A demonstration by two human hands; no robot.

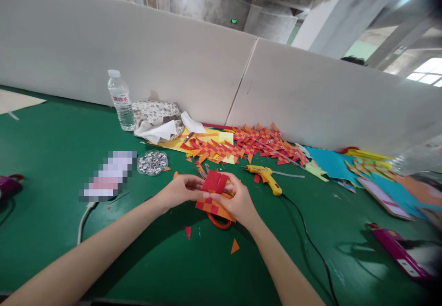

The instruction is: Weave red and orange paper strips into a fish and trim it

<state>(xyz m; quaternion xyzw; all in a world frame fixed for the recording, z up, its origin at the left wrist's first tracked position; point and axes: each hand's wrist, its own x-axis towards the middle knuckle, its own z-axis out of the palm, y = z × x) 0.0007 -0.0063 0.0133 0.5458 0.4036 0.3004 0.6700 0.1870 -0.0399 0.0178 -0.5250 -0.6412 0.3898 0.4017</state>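
Observation:
Both hands hold a woven paper piece (214, 182) in red and orange, with red strips on top and a checked part below. My left hand (184, 190) grips its left edge, fingers partly behind the paper. At its right side, my right hand (239, 199) pinches it, thumb in front. Beneath the hands lie scissors (219, 225), whose orange-red handle loop shows while much of the rest is covered. A red paper scrap (188, 232) and an orange triangle of paper (235, 246) rest on the green table (152, 269) nearer to me.
A yellow glue gun (265, 177) lies to the right, its cord running forward. Many checked paper fish (255, 144) are piled by the white partition (193, 61). Leftward are a dish of googly eyes (152, 162), a blurred-out phone (112, 174) and a water bottle (120, 103).

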